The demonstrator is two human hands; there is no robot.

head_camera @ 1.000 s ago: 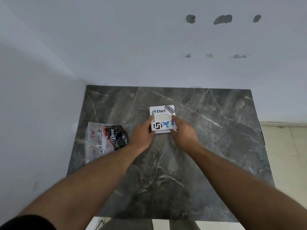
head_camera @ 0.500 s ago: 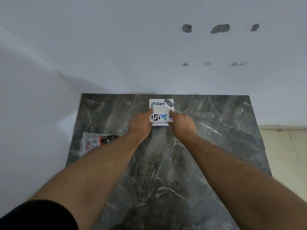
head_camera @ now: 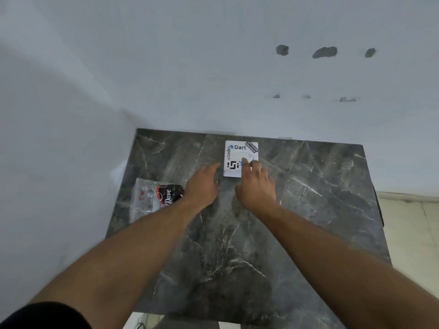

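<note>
A white square box [head_camera: 237,154] with "Dart" and code stickers lies flat near the far edge of the dark marble table [head_camera: 308,210]. My right hand [head_camera: 256,188] lies with its fingertips on the box's near right part, fingers fairly straight. My left hand [head_camera: 202,186] is just left of the box, fingers relaxed, apart from it and holding nothing.
A clear plastic bag with a black Dove packet [head_camera: 158,197] lies on the table's left side, partly behind my left forearm. White walls [head_camera: 166,79] close in the table at the back and left. Pale floor [head_camera: 413,233] shows to the right.
The box has been slid farther toward the back wall. My left hand has let go of it and drawn back to the left; my right hand stays on it.
</note>
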